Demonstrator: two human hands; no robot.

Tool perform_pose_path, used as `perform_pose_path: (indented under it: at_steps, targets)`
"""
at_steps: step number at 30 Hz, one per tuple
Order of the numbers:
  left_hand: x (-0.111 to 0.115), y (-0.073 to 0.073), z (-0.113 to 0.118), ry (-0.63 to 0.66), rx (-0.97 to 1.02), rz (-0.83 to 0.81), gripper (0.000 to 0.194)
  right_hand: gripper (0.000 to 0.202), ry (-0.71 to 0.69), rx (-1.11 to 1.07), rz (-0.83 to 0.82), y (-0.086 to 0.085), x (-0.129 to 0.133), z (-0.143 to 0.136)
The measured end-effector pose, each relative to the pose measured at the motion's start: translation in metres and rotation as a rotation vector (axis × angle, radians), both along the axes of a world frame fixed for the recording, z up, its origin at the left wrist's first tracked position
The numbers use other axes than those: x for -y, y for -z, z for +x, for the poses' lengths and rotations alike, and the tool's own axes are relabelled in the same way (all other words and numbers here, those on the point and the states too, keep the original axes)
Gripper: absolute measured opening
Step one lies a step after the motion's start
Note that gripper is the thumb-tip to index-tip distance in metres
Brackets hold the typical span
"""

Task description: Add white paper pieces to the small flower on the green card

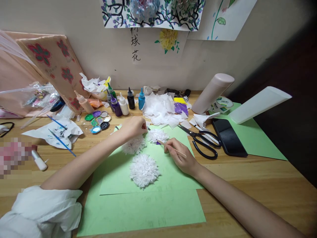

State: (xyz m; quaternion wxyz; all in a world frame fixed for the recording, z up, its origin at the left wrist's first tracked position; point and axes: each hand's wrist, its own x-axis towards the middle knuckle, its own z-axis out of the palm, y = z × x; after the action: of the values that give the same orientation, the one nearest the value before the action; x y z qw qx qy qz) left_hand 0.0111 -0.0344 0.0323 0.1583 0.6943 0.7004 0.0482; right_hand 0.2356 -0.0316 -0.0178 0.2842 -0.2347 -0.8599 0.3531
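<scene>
Three round white tissue-paper flowers lie on a light green paper sheet: a front flower, a left flower partly under my left wrist, and a right flower. My right hand grips a thin wooden stick, its tip reaching the lower edge of the right flower beside a small purple patch. Just above the flowers, my left hand has its fingers pinched together at the far edge of the sheet. Whatever they hold is too small to make out.
Behind my hands lies a heap of white tissue squares, with paint bottles to its left. Black-handled scissors and a phone are at right. Brushes rest on a stained tissue at left.
</scene>
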Motion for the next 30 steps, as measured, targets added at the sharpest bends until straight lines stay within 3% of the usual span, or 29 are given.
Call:
perform_pose_path:
  at_steps: [3,6,10,16,26,30]
  targets:
    - [0.000,0.001,0.001,-0.001,-0.008,-0.028,0.012,0.020,0.031,-0.029,-0.114,0.001,-0.001,0.000]
    - [-0.001,0.001,0.001,0.001,-0.008,-0.039,0.012,0.019,0.031,-0.082,-0.116,0.006,-0.001,0.003]
    - [-0.001,0.001,0.000,0.005,-0.006,-0.047,0.013,0.021,-0.035,-0.192,0.032,0.010,0.001,0.007]
    - [0.000,0.000,0.000,0.004,-0.013,-0.055,0.015,0.018,-0.104,-0.068,0.209,0.004,0.002,0.002]
    - [-0.001,0.000,0.000,0.012,-0.015,-0.050,0.014,0.018,-0.027,-0.008,0.158,0.003,0.002,0.001]
    - [-0.002,0.001,-0.001,0.018,-0.012,-0.045,0.014,0.022,0.027,-0.016,-0.001,0.002,0.001,-0.002]
